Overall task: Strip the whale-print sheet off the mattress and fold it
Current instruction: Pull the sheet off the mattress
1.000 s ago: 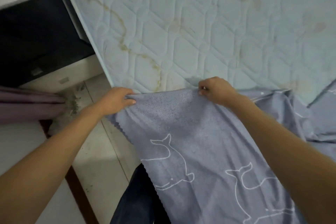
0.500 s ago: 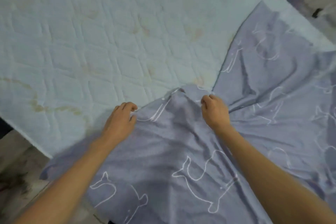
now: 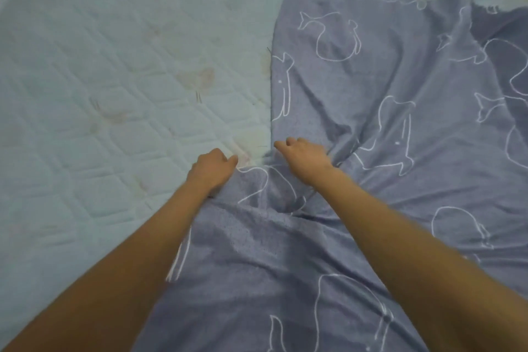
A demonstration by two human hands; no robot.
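After being pulled in from the mattress (image 3: 114, 80) corner, doubled over now, whale-print sheet (image 3: 371, 123) edge pinched in left hand (image 3: 213, 170) and right hand (image 3: 305, 156) grips; folding begun.

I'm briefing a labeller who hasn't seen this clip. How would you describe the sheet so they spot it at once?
The pale quilted mattress fills the view. Draped over its right side and near edge is the sheet, rumpled, its bunched edge gripped by the left hand and right hand. Unlike the stained white quilting beside it, it is grey-blue with white outline whales.
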